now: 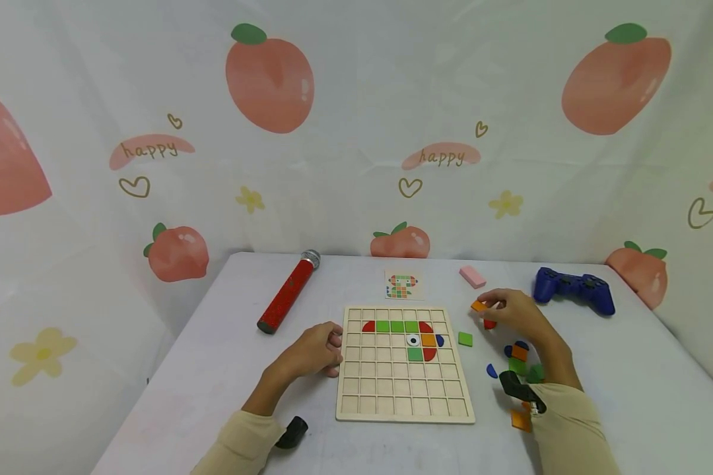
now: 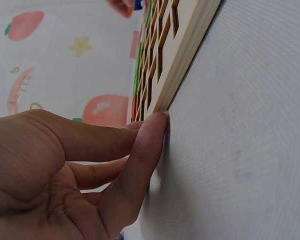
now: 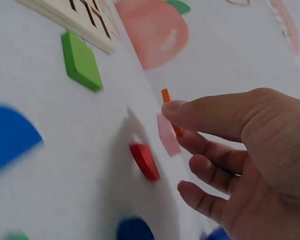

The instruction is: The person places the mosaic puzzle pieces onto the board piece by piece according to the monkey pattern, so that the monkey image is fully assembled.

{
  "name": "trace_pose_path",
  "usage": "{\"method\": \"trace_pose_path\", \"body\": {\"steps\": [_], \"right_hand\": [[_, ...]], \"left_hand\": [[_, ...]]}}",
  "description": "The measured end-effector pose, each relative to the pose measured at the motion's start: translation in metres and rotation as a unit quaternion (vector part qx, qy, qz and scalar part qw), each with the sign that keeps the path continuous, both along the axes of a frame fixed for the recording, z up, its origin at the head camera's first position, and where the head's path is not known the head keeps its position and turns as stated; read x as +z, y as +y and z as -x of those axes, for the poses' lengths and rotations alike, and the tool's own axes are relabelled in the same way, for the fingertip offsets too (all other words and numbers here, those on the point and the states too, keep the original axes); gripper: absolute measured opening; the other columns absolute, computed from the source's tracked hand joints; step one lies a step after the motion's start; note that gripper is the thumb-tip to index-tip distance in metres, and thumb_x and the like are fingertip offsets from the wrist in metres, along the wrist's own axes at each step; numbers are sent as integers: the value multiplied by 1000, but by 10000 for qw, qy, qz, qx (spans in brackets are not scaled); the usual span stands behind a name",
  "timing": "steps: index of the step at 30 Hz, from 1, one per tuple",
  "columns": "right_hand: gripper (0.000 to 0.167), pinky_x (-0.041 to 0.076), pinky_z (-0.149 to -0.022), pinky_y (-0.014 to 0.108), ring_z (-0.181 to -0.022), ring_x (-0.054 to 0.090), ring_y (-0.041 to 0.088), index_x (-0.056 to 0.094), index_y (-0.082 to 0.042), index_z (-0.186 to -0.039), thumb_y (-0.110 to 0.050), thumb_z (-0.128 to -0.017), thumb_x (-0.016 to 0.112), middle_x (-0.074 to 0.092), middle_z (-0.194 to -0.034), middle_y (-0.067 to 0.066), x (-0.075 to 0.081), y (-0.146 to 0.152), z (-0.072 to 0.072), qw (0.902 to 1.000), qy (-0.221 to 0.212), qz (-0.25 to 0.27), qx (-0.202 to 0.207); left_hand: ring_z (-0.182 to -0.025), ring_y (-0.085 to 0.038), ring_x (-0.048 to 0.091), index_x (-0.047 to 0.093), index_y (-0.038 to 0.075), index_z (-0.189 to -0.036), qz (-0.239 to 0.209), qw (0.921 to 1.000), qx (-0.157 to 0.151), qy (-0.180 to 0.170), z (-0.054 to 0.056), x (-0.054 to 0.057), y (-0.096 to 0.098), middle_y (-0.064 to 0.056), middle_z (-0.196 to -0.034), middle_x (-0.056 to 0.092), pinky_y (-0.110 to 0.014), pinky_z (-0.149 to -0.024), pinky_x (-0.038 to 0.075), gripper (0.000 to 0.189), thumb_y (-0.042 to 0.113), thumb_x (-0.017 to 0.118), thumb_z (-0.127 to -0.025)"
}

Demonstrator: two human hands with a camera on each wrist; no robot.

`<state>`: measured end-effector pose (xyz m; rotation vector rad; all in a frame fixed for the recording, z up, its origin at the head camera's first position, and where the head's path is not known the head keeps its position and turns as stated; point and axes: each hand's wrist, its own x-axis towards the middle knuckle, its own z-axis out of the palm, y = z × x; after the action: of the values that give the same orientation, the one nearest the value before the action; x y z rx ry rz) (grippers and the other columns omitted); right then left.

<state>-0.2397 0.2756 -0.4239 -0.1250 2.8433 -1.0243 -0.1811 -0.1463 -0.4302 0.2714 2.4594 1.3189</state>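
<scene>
My left hand (image 1: pixel 313 349) is at the left edge of a wooden grid board (image 1: pixel 374 389), its curled fingertips holding the rim in the left wrist view. Red, green, orange and blue tiles and a round eye tile (image 1: pixel 413 340) fill some squares in the board's upper part. Beyond the board's right side, my right hand (image 1: pixel 518 315) pinches a thin orange tile (image 3: pixel 166 95) between thumb and index finger, raised over the table. Below it lies a red tile (image 3: pixel 146 162) with a curved edge. A green square tile (image 1: pixel 465 338) lies between board and right hand.
A picture card (image 1: pixel 404 285) lies behind the board. Further back are a red microphone (image 1: pixel 288 293) at left, a pink block (image 1: pixel 472 276) and a blue game controller (image 1: pixel 573 288) at right. Loose tiles, including a blue one (image 1: pixel 492 371), lie near my right forearm.
</scene>
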Motion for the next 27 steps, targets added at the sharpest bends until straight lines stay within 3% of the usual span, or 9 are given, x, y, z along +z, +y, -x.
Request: {"method": "trace_pose_path", "body": {"steps": [4, 12, 19, 27], "right_hand": [[40, 49, -65, 33, -82, 58, 23, 71, -1, -129, -22, -94, 76, 68, -110, 15, 1, -15, 2, 9996, 134, 93, 245], [37, 48, -72, 32, -98, 56, 26, 73, -3, -128, -21, -95, 73, 69, -116, 13, 3, -51, 4, 9970, 307, 133, 702], [31, 50, -75, 34, -97, 56, 25, 75, -2, -123, -14, -94, 73, 68, -113, 11, 2, -82, 0, 9900, 496, 576, 1187], [27, 52, -76, 33, -99, 55, 23, 76, -6, -119, -16, -94, 75, 67, -107, 6, 2, -114, -3, 9824, 452, 666, 1686]], "left_hand": [[-80, -18, 64, 54, -9, -139, -7, 10000, -15, -2, 0, 0, 0, -12, -109, 61, -29, -68, 65, 48, -7, 67, -93], [-82, -18, 64, 55, -8, -139, 56, 10000, 6, 27, 0, 0, 0, -12, -110, 62, -29, -68, 65, 48, -7, 67, -92], [-80, -17, 64, 55, -8, -139, 89, 10000, 35, 28, 0, 2, 0, -12, -110, 62, -26, -67, 65, 48, -7, 67, -93], [-80, -18, 64, 55, -8, -139, 48, 10000, 62, -8, -2, 4, 1, -12, -110, 62, -30, -69, 65, 48, -8, 67, -93]]}}
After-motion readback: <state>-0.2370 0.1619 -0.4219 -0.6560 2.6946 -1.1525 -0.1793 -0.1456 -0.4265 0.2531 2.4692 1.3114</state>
